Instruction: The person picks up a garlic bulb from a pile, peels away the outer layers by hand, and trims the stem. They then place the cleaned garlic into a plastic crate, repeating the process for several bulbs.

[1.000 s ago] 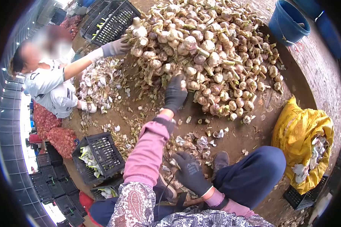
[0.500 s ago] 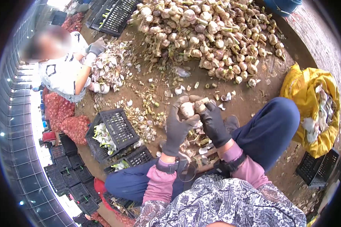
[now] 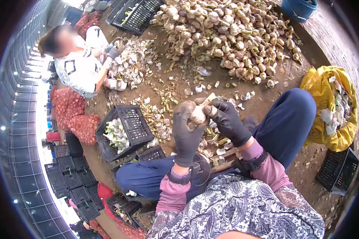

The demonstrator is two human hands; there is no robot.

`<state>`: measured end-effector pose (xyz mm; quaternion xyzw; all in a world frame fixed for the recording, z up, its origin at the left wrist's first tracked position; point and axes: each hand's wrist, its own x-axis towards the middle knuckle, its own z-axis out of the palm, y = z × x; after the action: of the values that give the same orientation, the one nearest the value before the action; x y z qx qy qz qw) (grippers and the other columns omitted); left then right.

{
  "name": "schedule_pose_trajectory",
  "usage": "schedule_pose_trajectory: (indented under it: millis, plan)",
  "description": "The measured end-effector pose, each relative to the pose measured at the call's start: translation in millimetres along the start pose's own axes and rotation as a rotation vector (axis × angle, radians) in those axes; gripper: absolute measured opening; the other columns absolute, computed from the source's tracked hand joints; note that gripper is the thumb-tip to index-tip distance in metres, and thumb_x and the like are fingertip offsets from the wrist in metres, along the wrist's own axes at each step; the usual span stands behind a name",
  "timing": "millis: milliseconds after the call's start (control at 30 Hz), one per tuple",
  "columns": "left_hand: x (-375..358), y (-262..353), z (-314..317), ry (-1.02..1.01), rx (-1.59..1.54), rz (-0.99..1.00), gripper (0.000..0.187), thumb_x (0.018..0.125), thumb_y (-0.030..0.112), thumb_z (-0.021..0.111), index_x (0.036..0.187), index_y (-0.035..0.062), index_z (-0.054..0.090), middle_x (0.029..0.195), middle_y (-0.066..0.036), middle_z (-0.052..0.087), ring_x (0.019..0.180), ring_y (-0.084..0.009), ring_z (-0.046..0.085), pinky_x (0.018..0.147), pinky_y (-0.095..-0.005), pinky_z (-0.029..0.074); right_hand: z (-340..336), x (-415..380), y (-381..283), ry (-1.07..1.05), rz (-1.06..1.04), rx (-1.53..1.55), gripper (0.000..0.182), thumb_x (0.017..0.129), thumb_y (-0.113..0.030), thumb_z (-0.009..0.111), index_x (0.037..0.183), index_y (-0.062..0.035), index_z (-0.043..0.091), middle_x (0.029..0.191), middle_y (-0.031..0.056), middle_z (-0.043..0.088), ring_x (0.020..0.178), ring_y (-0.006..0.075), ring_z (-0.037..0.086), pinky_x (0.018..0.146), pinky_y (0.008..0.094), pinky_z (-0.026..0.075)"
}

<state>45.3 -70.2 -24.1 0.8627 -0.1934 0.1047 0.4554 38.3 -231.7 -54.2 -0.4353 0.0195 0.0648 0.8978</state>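
Both of my hands wear dark, soil-stained work gloves and meet in front of my knees. My left hand (image 3: 186,135) is closed around a whitish garlic bulb (image 3: 197,115), whose cut stem points up and to the right. From the other side my right hand (image 3: 229,124) is closed too, thumb and fingers pinching at the bulb near its stem. The fingertips hide part of the bulb. Peeled skins and stem pieces (image 3: 221,151) lie on the ground beneath my hands.
A large garlic heap (image 3: 227,36) lies ahead. At left are a black crate (image 3: 136,123) of cleaned garlic, red net sacks (image 3: 70,105) and a seated co-worker (image 3: 77,67) with gloved hands. A yellow sack (image 3: 327,129) and another black crate (image 3: 337,171) stand at right.
My hands have turned the garlic bulb, and its stem now points more upward. My right fingers have shifted on it. The view has moved slightly, and the co-worker's head has turned.
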Motion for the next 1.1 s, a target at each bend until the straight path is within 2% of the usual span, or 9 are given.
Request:
schedule_pose_trajectory:
  millis: [100, 300, 400, 500, 667, 767, 867, 967, 1100]
  plan:
    - [-4, -4, -4, 0.04, -0.012, 0.013, 0.067, 0.069, -0.004, 0.084, 0.129, 0.0003, 0.056, 0.125, -0.014, 0.061, 0.117, -0.0281, 0.062, 0.1, -0.0365, 0.051, 0, 1, 8, -0.006, -0.174, -0.231, 0.025, 0.097, -0.024, 0.069, 0.105, -0.0004, 0.072, 0.087, 0.0033, 0.07, 0.077, 0.0107, 0.063, 0.069, 0.0278, 0.05]
    - [-15, -2, -24, -0.124, -1.256, -0.676, 0.042, 0.104, 0.028, 0.054, 0.135, 0.0, 0.051, 0.117, -0.012, 0.065, 0.088, -0.0196, 0.068, 0.074, -0.0272, 0.057, 11, -2, 26, 0.119, -0.551, -0.797, 0.022, 0.083, -0.005, 0.072, 0.105, -0.0014, 0.068, 0.097, 0.0164, 0.067, 0.085, 0.0313, 0.065, 0.072, 0.0369, 0.051]
    - [-25, -18, -18, 0.075, -1.34, -0.817, 0.049, 0.109, 0.04, 0.038, 0.132, 0.002, 0.056, 0.107, -0.01, 0.07, 0.08, -0.0167, 0.067, 0.063, -0.0265, 0.056, 25, -9, 16, 0.028, -0.501, -0.918, 0.035, 0.072, 0.005, 0.066, 0.106, -0.0024, 0.068, 0.101, 0.0187, 0.066, 0.091, 0.037, 0.066, 0.074, 0.0398, 0.053]
    - [-16, 5, -17, 0.118, -1.107, -0.843, 0.047, 0.108, 0.042, 0.042, 0.13, 0.0038, 0.058, 0.099, -0.006, 0.07, 0.068, -0.0097, 0.063, 0.05, -0.0201, 0.048, 29, -9, 21, -0.004, -0.517, -0.886, 0.032, 0.074, 0.005, 0.065, 0.105, -0.0026, 0.069, 0.101, 0.0194, 0.067, 0.091, 0.0376, 0.067, 0.074, 0.039, 0.053]
    - [-22, -4, -34, -0.239, -1.164, -0.779, 0.053, 0.107, 0.046, 0.038, 0.132, 0.0036, 0.058, 0.082, -0.004, 0.066, 0.051, -0.003, 0.048, 0.04, -0.0167, 0.033, 4, 3, 54, 0.275, -0.158, -0.26, 0.017, 0.089, 0.0, 0.06, 0.102, 0.001, 0.07, 0.089, 0.0029, 0.071, 0.073, 0.0108, 0.066, 0.066, 0.0296, 0.055]
    - [-30, -9, -34, -0.313, -1.317, -0.772, 0.058, 0.108, 0.05, 0.033, 0.146, 0.0082, 0.048, 0.077, -0.004, 0.065, 0.046, -0.003, 0.044, 0.038, -0.0184, 0.032, -28, 24, 50, 0.266, 0.02, -0.315, 0.031, 0.088, -0.006, 0.065, 0.118, 0.0009, 0.067, 0.106, 0.012, 0.071, 0.087, 0.0198, 0.069, 0.08, 0.0355, 0.057]
    - [-34, -7, -40, -0.186, -1.114, -0.801, 0.058, 0.109, 0.048, 0.032, 0.157, 0.0156, 0.035, 0.084, -0.002, 0.065, 0.055, -0.0047, 0.051, 0.043, -0.0173, 0.039, -28, 7, 55, 0.068, -0.319, -1.383, 0.055, 0.085, -0.021, 0.075, 0.133, -0.0015, 0.058, 0.135, 0.0181, 0.059, 0.12, 0.0276, 0.06, 0.104, 0.0439, 0.047]
    - [-29, 3, -44, -0.1, -0.857, -0.661, 0.057, 0.11, 0.045, 0.036, 0.157, 0.0136, 0.033, 0.095, -0.001, 0.065, 0.062, -0.0039, 0.054, 0.047, -0.0168, 0.043, -7, 1, 14, -0.417, -0.106, -0.669, 0.075, 0.082, -0.035, 0.08, 0.143, -0.0041, 0.05, 0.153, 0.017, 0.043, 0.141, 0.0297, 0.042, 0.117, 0.0457, 0.032]
    - [-40, -29, -22, -0.068, -0.67, -0.493, 0.055, 0.102, 0.028, 0.059, 0.149, 0.0035, 0.044, 0.127, -0.008, 0.064, 0.098, -0.0167, 0.065, 0.088, -0.0285, 0.051, 2, 0, 35, -0.351, -0.057, -0.441, 0.083, 0.076, -0.033, 0.089, 0.144, -0.0061, 0.051, 0.143, 0.0088, 0.056, 0.132, 0.0225, 0.052, 0.114, 0.0378, 0.037]
